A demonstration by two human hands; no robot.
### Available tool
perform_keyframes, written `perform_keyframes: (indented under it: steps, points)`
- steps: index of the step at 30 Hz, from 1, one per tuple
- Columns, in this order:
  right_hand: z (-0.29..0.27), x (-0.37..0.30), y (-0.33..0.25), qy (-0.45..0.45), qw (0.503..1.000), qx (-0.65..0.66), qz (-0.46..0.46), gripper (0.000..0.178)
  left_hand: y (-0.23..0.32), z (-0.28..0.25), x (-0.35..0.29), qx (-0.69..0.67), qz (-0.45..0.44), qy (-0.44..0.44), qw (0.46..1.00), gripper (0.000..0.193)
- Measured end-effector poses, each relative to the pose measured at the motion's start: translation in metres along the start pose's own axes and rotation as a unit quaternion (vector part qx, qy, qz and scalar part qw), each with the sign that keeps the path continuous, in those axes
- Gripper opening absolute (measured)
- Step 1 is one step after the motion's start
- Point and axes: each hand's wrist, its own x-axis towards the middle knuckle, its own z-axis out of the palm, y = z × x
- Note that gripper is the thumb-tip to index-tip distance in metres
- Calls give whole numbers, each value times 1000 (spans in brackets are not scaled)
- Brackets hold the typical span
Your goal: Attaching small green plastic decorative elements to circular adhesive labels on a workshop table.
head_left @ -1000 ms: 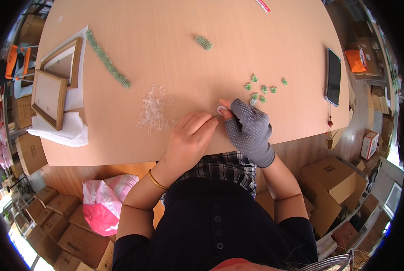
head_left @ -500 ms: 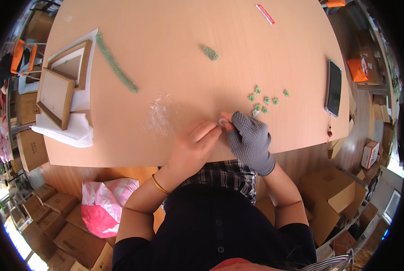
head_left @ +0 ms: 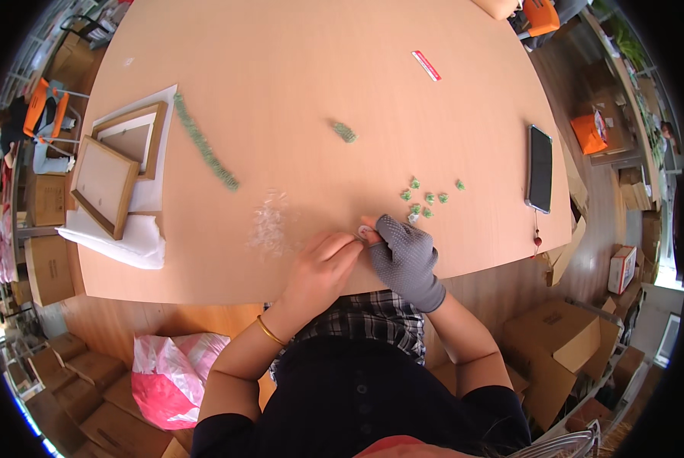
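Above the table's near edge, my two hands meet fingertip to fingertip. The grey dotted glove on my right hand (head_left: pixel 409 258) leaves its thumb and forefinger tips bare, and these grip a small round whitish piece (head_left: pixel 363 230) with a reddish mark. My left hand (head_left: pixel 319 271), bare and with a gold bangle at the wrist, is closed in a pinch against that piece; whatever lies between its fingertips is too small to name. Just beyond the glove lie several small green leafy clusters (head_left: pixel 430 198). Left of my hands spreads a loose pile of clear plastic bits (head_left: pixel 269 225).
A long green strip (head_left: pixel 204 153) and a short green bundle (head_left: pixel 345 133) lie farther off. Wooden frames (head_left: pixel 105 183) rest on white sheets at left. A phone (head_left: pixel 540 168) lies at right, a red-and-white strip (head_left: pixel 426 66) at the back. Cardboard boxes (head_left: pixel 552 336) stand on the floor.
The whole view has tilted, so the table and its things sit lower in the picture. Both hands remain together at the round piece, with little visible change in their hold.
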Motion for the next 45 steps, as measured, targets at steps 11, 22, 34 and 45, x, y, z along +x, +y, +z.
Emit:
perform_keyframes:
  steps: [11,22,34,45]
  points:
    - [-6,-1,0,-46,999,14,-10,10,0,5,-12,-21,-20,-10,1000,15]
    - [0,-1,5,9,999,15,-28,10,0,4,0,13,22,15,1000,14]
    - [-1,-2,6,8,999,29,-33,15,1,8,-5,14,10,25,1000,14]
    - [-4,-6,12,102,978,168,73,15,1,6,-4,30,36,23,999,13]
